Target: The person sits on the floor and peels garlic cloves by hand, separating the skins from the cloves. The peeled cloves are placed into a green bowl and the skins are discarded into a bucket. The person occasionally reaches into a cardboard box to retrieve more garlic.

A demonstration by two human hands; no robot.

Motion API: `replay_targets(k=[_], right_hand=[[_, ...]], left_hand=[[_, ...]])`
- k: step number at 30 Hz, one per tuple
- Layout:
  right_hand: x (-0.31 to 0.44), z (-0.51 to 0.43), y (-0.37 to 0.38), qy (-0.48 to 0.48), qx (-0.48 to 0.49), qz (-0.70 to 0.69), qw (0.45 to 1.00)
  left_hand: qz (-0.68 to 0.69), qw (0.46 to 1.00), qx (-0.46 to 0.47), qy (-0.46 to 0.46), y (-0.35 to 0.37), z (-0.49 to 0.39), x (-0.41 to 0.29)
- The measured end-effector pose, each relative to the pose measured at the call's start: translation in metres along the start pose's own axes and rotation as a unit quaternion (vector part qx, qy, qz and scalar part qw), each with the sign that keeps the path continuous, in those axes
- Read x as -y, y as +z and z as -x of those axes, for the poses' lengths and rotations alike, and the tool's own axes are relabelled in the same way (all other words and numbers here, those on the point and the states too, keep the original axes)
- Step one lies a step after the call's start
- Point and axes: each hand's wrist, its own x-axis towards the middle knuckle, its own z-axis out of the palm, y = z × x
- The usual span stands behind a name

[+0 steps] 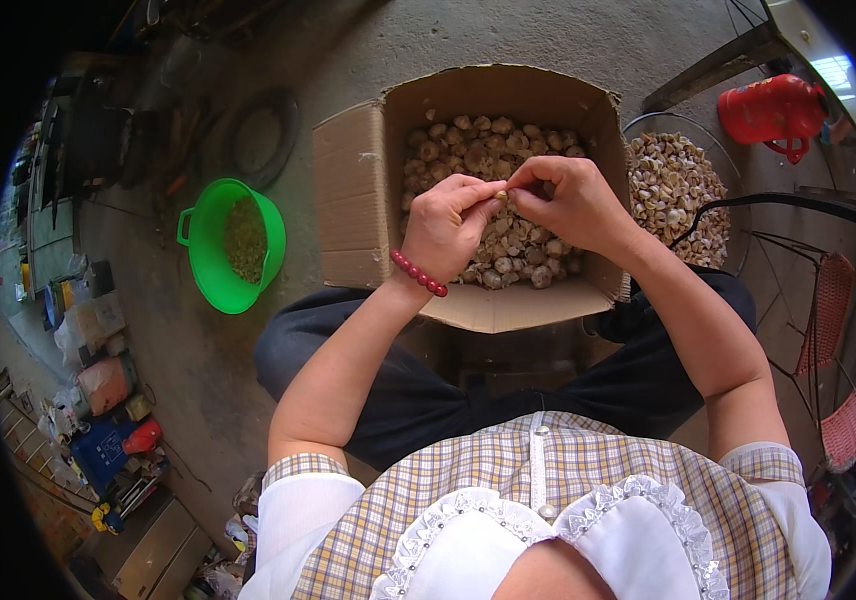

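Over an open cardboard box (349, 202), my left hand (450, 221) pinches a small garlic clove (501, 195) between thumb and fingers, a red bead bracelet on its wrist. My right hand (574, 199) meets it from the right, thumb and forefinger closed at the clove; whether they grip it or a bit of its skin cannot be told. Whole garlic bulbs (492, 135) and loose pale skins (507, 238) lie in the box below. Separated cloves (672, 172) fill a round container beside the box on the right.
At the left stands a green plastic basin (237, 296) with small yellowish-green pieces inside. A tyre (289, 139) lies behind it. On the right are a red jug (769, 109) and a chair with pinkish woven parts (825, 315). Stacked goods line the far left.
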Motion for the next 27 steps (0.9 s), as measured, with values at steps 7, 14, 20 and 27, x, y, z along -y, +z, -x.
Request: replay_targets(k=[7, 14, 20, 27], right_hand=[[0.0013, -0.0012, -0.0017, 0.011, 0.019, -0.006, 1.000], [0.0019, -0.0014, -0.0013, 0.046, 0.015, -0.039, 0.998], [-0.0006, -0.0025, 0.0005, 0.035, 0.009, -0.064, 0.997], [-0.0002, -0.0020, 0.0004, 0.050, 0.014, -0.067, 0.996]], left_hand=[[-0.012, 1.000, 0.005, 0.013, -0.0008, 0.0008, 0.0025], [0.061, 0.996, 0.018, -0.056, 0.0008, 0.0001, 0.0032], [0.245, 0.945, 0.035, -0.213, -0.0009, -0.0025, 0.0037], [0.311, 0.909, 0.039, -0.273, -0.0044, -0.0034, 0.0081]])
